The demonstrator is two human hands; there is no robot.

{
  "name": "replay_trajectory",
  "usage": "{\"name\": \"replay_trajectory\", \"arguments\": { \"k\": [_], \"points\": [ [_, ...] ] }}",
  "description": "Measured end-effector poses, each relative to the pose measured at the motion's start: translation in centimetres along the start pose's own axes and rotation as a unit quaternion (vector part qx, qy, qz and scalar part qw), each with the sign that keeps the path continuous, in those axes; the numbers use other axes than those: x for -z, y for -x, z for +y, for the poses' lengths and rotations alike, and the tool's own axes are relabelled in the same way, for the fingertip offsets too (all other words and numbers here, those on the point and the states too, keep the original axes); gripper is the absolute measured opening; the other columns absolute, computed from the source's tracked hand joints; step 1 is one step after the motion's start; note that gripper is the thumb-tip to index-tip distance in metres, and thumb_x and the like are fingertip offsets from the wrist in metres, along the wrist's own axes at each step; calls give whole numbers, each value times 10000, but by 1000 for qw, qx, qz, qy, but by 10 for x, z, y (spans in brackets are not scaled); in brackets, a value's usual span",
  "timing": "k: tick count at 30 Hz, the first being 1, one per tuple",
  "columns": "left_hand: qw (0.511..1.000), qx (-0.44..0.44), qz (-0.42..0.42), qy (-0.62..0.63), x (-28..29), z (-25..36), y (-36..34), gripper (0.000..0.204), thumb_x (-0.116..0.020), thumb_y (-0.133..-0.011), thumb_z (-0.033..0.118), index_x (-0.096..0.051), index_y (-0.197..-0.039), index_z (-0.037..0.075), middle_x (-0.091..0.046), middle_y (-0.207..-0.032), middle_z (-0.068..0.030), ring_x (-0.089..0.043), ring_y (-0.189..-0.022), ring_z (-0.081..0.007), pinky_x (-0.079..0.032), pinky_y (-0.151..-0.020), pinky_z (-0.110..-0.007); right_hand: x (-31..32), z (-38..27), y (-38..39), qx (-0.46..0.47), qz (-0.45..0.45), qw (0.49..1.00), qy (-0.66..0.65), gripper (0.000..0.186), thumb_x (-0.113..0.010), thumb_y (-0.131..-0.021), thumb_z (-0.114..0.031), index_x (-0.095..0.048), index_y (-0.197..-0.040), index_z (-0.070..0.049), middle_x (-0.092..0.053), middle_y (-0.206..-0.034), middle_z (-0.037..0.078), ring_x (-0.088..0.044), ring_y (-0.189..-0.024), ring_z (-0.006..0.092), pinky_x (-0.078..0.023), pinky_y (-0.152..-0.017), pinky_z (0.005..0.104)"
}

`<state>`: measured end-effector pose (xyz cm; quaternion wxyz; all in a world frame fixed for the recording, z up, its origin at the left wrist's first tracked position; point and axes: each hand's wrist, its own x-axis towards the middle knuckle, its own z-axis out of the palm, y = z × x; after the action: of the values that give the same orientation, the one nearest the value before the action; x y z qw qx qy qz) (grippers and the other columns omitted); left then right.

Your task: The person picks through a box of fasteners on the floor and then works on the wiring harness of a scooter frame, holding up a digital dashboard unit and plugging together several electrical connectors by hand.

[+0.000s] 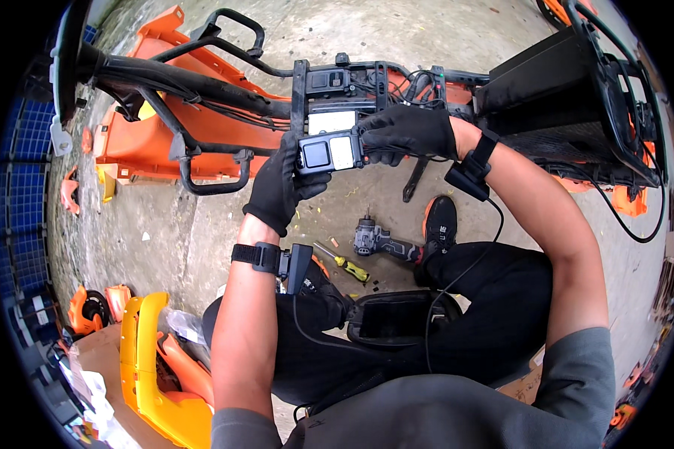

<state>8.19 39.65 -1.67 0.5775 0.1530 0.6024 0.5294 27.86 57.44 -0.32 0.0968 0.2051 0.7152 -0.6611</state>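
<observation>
One black module [318, 154], white label [342, 153] illegible; left fingers [311, 184], right fingers [382, 136] clamped on module.

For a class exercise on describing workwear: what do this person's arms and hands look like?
The left hand and right hand wear black gloves. Each forearm has a black strap carrying a dark boxy module with a thin black cable. The short sleeves are grey.

Gloved hands and forearms at the black module [323, 155].
The left hand [273, 187] grasps the module's left end, digits at its lower edge; the right hand [412, 133], fingers bent, meets its right end. The left forearm [243, 337] rises from below the module; the right forearm [528, 191] slants in from its lower right.
</observation>
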Motion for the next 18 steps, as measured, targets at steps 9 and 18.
{"name": "replay_trajectory", "arguments": {
  "k": [9,18],
  "points": [
    [1000,0,-9,-9,1,-5,-4,559,-447,-930,561,-562,-1173,71,-626,-1014,-93,-649,-875,-226,-573,-733,-367,-3,3,-6,-40,-8,999,-23,426,-601,-913,-281,-531,-1261,-45,-643,-900,42,-593,-747,92,-492,-667,230],
    [1000,18,-20,-9,1,-9,-8,494,-466,-935,531,-533,-1199,119,-636,-979,-71,-656,-796,-200,-573,-680,-350,-27,-6,-18,22,121,974,190,666,-681,-788,-469,-516,-1193,34,-658,-917,183,-648,-844,246,-487,-750,368]
  ]
}}
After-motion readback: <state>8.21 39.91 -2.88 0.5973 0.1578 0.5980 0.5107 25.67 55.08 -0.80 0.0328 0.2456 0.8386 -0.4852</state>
